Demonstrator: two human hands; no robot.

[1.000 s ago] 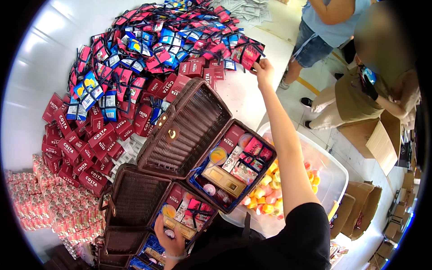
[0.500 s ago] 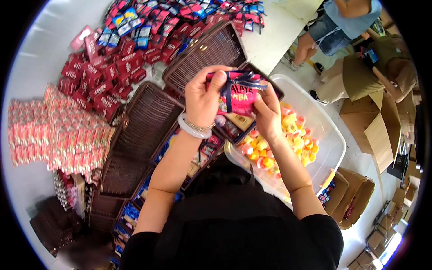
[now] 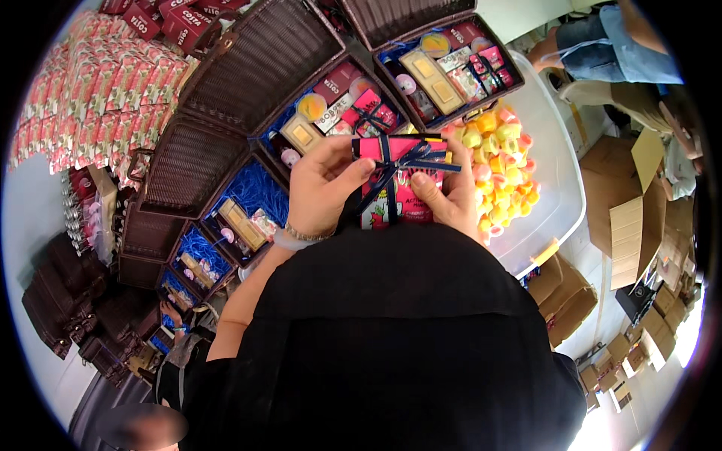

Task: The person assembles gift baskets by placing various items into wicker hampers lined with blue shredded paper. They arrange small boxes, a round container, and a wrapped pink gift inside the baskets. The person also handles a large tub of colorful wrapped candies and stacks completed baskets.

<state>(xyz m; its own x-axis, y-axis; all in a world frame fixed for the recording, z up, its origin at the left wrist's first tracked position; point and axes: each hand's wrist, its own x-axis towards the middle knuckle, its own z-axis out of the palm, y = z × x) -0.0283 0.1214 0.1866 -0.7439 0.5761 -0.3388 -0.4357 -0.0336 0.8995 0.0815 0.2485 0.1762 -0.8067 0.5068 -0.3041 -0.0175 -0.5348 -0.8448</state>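
Observation:
Close in front of my chest I hold a pink packet [image 3: 410, 204] tied with a dark navy ribbon [image 3: 410, 159] in a bow. My left hand [image 3: 325, 186] grips its left side, thumb near the knot. On the opposite side my right hand [image 3: 453, 197] pinches it, thumb on the front. Just beyond stands an open brown wicker hamper [image 3: 410, 120] holding a gold box [image 3: 432, 81], small packs and another ribboned pink packet [image 3: 490, 73]. Left of it, a second hamper [image 3: 342, 60] has similar contents on blue shredded paper.
More open hampers [image 3: 184, 169] curve away to the left. A clear plastic tub [image 3: 560, 180] with yellow and orange cups [image 3: 500, 161] stands at the right. Stacked pink patterned packs [image 3: 113, 90] and dark red boxes [image 3: 184, 26] sit far left. Cardboard boxes [image 3: 620, 210] and other people [image 3: 602, 49] are beyond.
My view has shifted, showing more of the hampers' contents. Both hands have drawn in nearer my body with the packet, which now faces me with its bow in front.

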